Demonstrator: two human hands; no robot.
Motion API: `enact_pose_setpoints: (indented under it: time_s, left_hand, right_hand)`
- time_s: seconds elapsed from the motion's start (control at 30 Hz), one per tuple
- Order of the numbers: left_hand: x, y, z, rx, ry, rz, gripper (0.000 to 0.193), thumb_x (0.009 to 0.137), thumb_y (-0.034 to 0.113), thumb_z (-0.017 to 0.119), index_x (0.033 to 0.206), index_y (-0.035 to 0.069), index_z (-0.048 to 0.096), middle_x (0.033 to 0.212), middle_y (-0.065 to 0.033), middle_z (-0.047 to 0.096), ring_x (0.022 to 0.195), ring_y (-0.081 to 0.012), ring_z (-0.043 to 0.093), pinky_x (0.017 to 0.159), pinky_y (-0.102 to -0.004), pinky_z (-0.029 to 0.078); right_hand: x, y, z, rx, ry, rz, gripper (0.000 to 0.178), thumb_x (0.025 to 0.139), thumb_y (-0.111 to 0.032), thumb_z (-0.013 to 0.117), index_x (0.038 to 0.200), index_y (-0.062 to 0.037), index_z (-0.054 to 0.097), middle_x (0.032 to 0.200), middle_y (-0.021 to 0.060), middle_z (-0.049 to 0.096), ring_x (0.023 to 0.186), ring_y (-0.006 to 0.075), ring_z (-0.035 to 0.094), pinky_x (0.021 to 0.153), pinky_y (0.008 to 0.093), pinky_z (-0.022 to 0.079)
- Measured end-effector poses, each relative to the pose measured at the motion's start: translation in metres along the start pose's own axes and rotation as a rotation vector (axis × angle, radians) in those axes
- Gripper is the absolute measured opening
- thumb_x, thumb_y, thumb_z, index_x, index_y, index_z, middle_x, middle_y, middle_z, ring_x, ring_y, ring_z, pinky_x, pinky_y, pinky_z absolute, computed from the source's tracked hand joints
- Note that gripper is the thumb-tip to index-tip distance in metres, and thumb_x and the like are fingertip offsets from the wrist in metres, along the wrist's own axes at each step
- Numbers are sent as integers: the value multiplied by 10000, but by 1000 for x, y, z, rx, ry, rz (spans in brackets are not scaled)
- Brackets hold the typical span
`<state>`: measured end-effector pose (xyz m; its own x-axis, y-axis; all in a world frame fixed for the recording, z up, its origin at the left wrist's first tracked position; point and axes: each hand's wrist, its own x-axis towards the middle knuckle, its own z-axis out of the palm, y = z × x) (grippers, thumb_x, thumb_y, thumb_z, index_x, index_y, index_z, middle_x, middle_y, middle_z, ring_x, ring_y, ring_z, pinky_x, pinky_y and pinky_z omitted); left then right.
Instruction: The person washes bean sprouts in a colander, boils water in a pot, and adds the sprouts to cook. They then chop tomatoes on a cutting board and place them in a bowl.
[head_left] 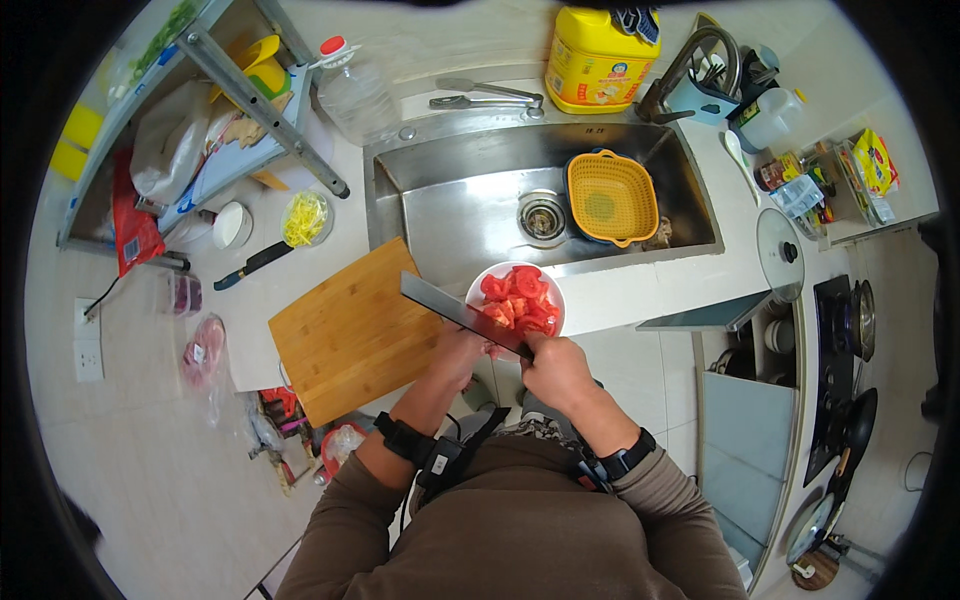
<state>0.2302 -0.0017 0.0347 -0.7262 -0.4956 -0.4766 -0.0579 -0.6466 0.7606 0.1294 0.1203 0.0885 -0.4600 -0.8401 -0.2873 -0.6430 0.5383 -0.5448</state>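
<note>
A white bowl (557, 287) of red tomato chunks (519, 300) sits at the counter's front edge, just before the sink. My left hand (462, 352) is at the bowl's near left side and grips it, its fingers partly hidden behind a blade. That blade belongs to a kitchen cleaver (455, 308), which slants across the bowl's near left part. The cleaver's handle is wrapped in my right hand (556, 370), close to the bowl's near right side. To the left lies a wooden cutting board (350, 330), its surface bare and its near corner past the counter edge.
A yellow basket (612, 205) stands in the steel sink (450, 200). Left of it are a black-handled knife (250, 266), a bowl of yellow shreds (305, 218) and a metal rack (260, 110). At right, a glass lid (778, 250) lies on the counter above an open cabinet (745, 400).
</note>
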Motion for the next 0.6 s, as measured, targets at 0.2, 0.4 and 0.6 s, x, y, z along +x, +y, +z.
enact_pose_setpoints:
  time_s: [0.2, 0.4, 0.6]
  left_hand:
    - [-5, 1, 10, -70, 137, 45, 120, 787, 7, 480, 863, -12, 571, 717, -94, 598, 531, -152, 554, 469, -263, 437]
    - [-10, 2, 9, -20, 189, -32, 168, 828, 36, 460, 937, -47, 558, 773, -128, 617, 602, -190, 614, 492, -271, 459]
    - [-13, -10, 21, 48, 159, -34, 208, 848, 19, 431, 1004, -47, 551, 817, -118, 622, 631, -178, 620, 520, -251, 465]
  right_hand:
    - [-3, 2, -2, -74, -31, 78, 173, 695, -135, 563, 828, -28, 593, 718, 195, 625, 711, 362, 621, 667, 457, 498]
    - [-9, 15, -2, -69, -156, 172, 184, 704, -119, 553, 851, -37, 628, 762, 204, 627, 752, 364, 612, 691, 443, 495]
    - [5, 9, 9, -22, -173, 255, 203, 710, -145, 559, 808, 5, 654, 805, 226, 632, 798, 363, 622, 725, 437, 495]
